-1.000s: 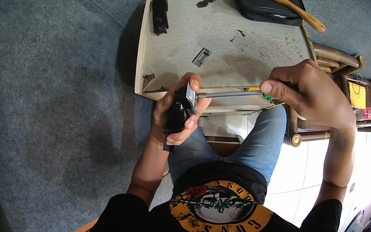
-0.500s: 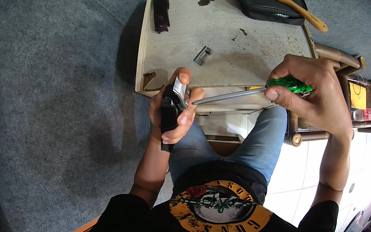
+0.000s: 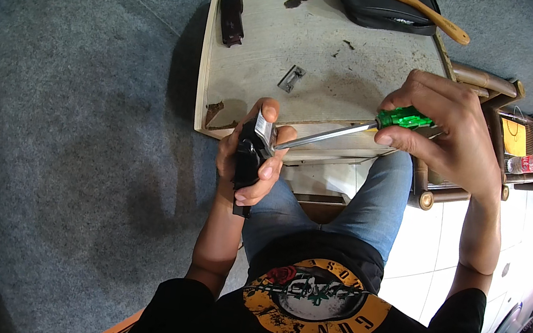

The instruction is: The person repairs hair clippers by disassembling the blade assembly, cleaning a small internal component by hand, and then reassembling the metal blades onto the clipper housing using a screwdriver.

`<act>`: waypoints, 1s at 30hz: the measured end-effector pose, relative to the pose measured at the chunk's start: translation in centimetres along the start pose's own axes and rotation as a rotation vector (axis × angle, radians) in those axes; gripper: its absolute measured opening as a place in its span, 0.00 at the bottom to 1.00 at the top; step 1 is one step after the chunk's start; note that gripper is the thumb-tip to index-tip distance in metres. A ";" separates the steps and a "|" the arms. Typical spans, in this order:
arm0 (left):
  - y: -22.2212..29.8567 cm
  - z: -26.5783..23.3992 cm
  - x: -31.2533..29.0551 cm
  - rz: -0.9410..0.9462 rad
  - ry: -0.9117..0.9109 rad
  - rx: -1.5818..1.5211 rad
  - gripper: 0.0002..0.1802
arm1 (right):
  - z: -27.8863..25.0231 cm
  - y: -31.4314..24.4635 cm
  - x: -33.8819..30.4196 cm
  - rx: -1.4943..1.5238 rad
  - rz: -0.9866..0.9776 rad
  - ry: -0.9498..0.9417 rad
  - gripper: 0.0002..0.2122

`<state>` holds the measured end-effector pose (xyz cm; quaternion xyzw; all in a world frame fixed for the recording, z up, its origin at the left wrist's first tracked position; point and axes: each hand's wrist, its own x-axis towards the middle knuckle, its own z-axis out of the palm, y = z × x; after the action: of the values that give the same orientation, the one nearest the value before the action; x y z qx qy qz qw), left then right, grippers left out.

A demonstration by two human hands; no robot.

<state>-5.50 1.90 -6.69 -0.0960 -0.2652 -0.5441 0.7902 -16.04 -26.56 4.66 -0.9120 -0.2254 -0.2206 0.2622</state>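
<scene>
My left hand (image 3: 269,169) is wrapped round a black handheld device (image 3: 248,162) with a pale label on its upper side, held upright beyond the near left corner of the wooden tabletop. What kind of device it is does not show clearly. In my right hand (image 3: 454,129) is a screwdriver (image 3: 326,136) with a green handle and a long metal shaft, gripped by thumb and fingers. Its shaft slants down to the left, and the tip meets the device's right side near my left fingers. The exact contact spot is partly hidden.
On the worn wooden tabletop (image 3: 342,74) lie a dark elongated casing piece (image 3: 231,18) and a small metal part (image 3: 290,78). A black zip case (image 3: 386,11) and a wooden-handled brush (image 3: 440,21) rest at the far edge. Bamboo furniture (image 3: 486,79) holds a bottle (image 3: 527,164) at right.
The screwdriver's handle and my right hand have shifted slightly left, with the handle turned a little. The device has moved slightly to the right in my left hand.
</scene>
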 end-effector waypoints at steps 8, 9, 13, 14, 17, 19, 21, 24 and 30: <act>0.2 -0.2 0.0 -0.003 -0.014 -0.055 0.23 | 0.2 -0.4 0.3 -0.146 -0.086 0.066 0.15; 0.2 -0.2 0.0 -0.003 -0.014 -0.057 0.23 | 0.3 -0.5 0.3 -0.159 -0.088 0.069 0.15; 0.3 -0.3 -0.1 -0.003 -0.013 -0.059 0.23 | 0.8 -0.4 -0.3 0.049 0.067 -0.013 0.15; 0.3 -0.4 0.0 -0.006 -0.014 -0.060 0.23 | 0.9 -0.2 -0.5 0.088 0.081 -0.038 0.16; 0.1 -0.2 -0.1 -0.005 0.018 -0.008 0.24 | 0.8 0.0 -0.8 0.107 0.113 -0.074 0.18; 0.1 -0.4 0.0 -0.013 0.018 -0.021 0.24 | 0.7 -0.2 -0.8 0.097 0.128 -0.092 0.18; 0.1 -0.5 -0.1 -0.012 0.022 -0.027 0.25 | 0.5 -0.4 -0.6 0.101 0.135 -0.116 0.18; 0.0 -0.6 -0.2 -0.003 0.022 -0.027 0.25 | 0.4 -0.6 -0.7 0.092 0.101 -0.119 0.16; 0.0 -0.5 -0.1 0.005 0.022 -0.049 0.25 | 0.2 -0.3 -0.3 -0.355 -0.256 0.060 0.14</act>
<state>-5.41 1.77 -7.19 -0.1102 -0.2427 -0.5494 0.7919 -16.38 -26.25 4.45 -0.9008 -0.2891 -0.3155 0.0739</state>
